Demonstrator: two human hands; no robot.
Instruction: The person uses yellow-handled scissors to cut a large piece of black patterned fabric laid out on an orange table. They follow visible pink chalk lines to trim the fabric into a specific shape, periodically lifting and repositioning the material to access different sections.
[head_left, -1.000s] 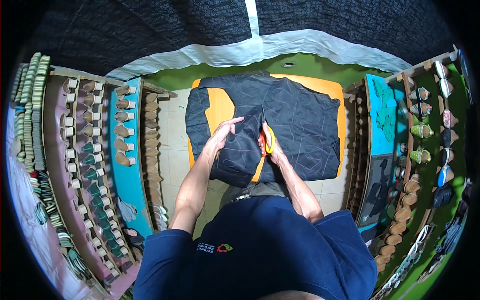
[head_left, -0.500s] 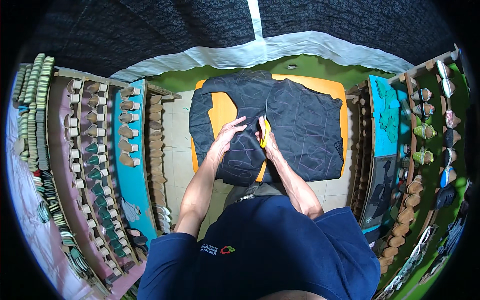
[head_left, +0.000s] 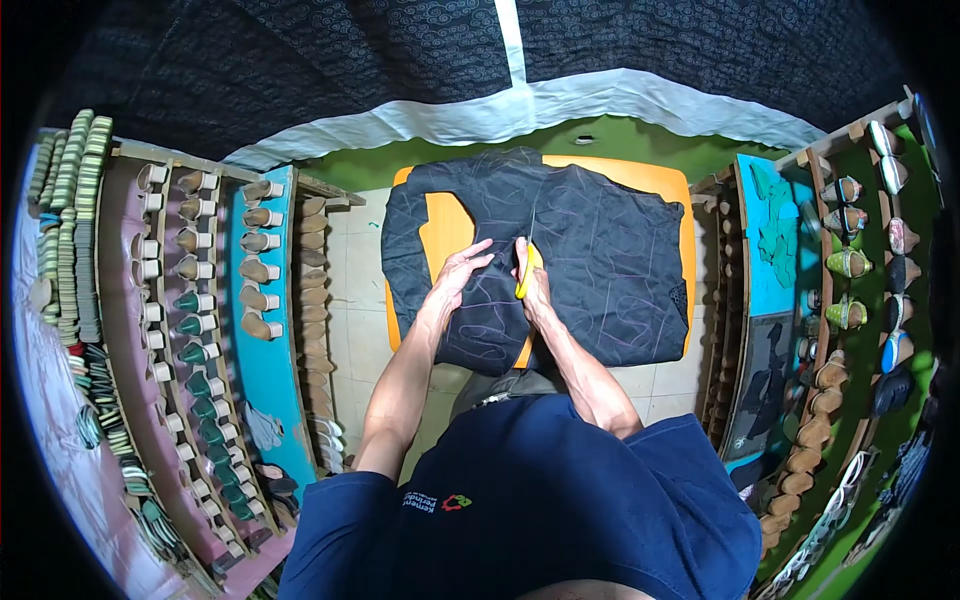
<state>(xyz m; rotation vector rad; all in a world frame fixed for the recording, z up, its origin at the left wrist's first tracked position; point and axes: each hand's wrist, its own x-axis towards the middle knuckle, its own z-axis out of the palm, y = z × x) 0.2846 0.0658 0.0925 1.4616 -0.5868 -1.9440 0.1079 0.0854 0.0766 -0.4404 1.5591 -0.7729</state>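
A sheet of dark fabric [head_left: 590,250], marked with pale traced outlines, was spread over an orange tabletop [head_left: 445,235] and covered most of it. The left hand [head_left: 462,272] was laid flat and open on the cloth, fingers spread, pressing it down just left of the cut. The right hand [head_left: 535,285] was closed around the yellow handles of a pair of scissors [head_left: 524,268], whose blades pointed toward the far side along the middle of the cloth.

The step in hand was judged to be cutting along the traced lines. It would be done well if the cloth were kept taut and flat by the pressing hand, close beside the blades but never in their path, and if the lower blade were kept sliding on the tabletop so that the cloth was not lifted. The drawn line should be followed in long, steady closures rather than short snips, and the cloth turned rather than the wrist twisted.

The near edge of the cloth hung slightly past the tabletop toward the person's body, and the left flap lay close to the left edge; a pull there could drag the sheet off. Open room was narrow: racks of shoe heels [head_left: 190,300] stood along the left, and shelves of shoes [head_left: 850,270] along the right, with only a strip of tiled floor [head_left: 350,290] between them and the tabletop. Elbows were best kept tucked in.
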